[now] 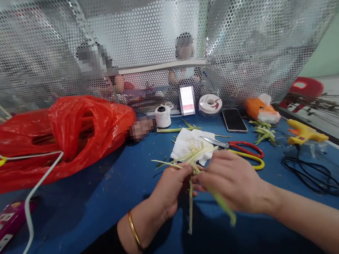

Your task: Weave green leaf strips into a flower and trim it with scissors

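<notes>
My left hand point(170, 189) and my right hand point(232, 181) meet over the blue table point(105, 206), both pinched on a bundle of pale green leaf strips point(195, 166). Strip ends fan out to the left above the hands and hang down below them toward me. A gold bangle circles my left wrist. Just behind the strips lies a crumpled white tissue point(187, 141), with red and yellow scissors point(240, 149) to its right.
A red plastic bag point(61, 135) fills the left side, crossed by a white cable point(28, 192). A yellow glue gun point(304, 132) with a black cord, a phone point(234, 119), tape rolls point(210, 104) and loose green strips point(263, 131) lie to the right. Perforated metal screens stand behind; people sit beyond.
</notes>
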